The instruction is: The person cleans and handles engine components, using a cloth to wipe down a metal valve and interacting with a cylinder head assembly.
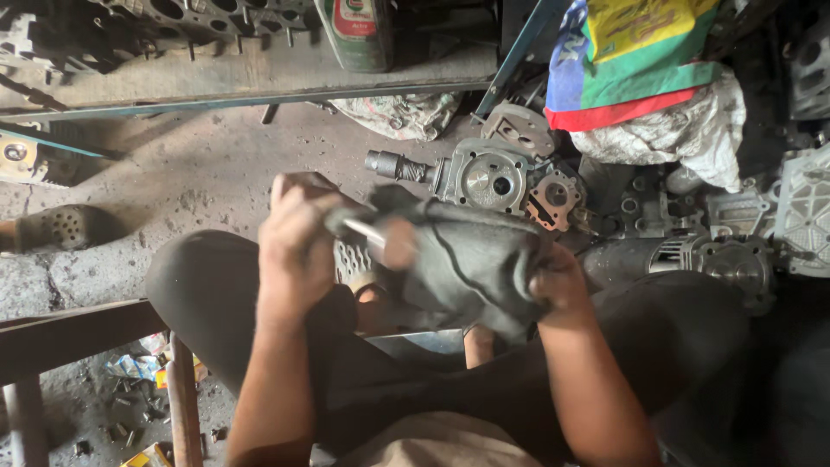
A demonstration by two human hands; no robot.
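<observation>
1. The dark cloth point(471, 264) sits between my two hands above my lap, bunched around a slim metal rod point(359, 229) whose bare end pokes out on its left side.
2. My left hand point(298, 246) is closed in a fist around the exposed end of the rod, which I judge steadies it while the cloth covers the rest.
3. My right hand point(558, 281) is closed on the far edge of the cloth, pinching it tight so the fabric stays wrapped; motion blur hides the finer finger positions.
4. I sit low with knees apart, so the work hangs over my legs rather than on any desk.
5. On the concrete floor point(199, 164) just beyond the cloth lies a grey cylinder head point(493, 177), with more engine castings point(778, 216) to the right.
6. A striped sack point(640, 56) sits behind the castings, and a perforated sandal point(60, 227) rests at far left.
</observation>
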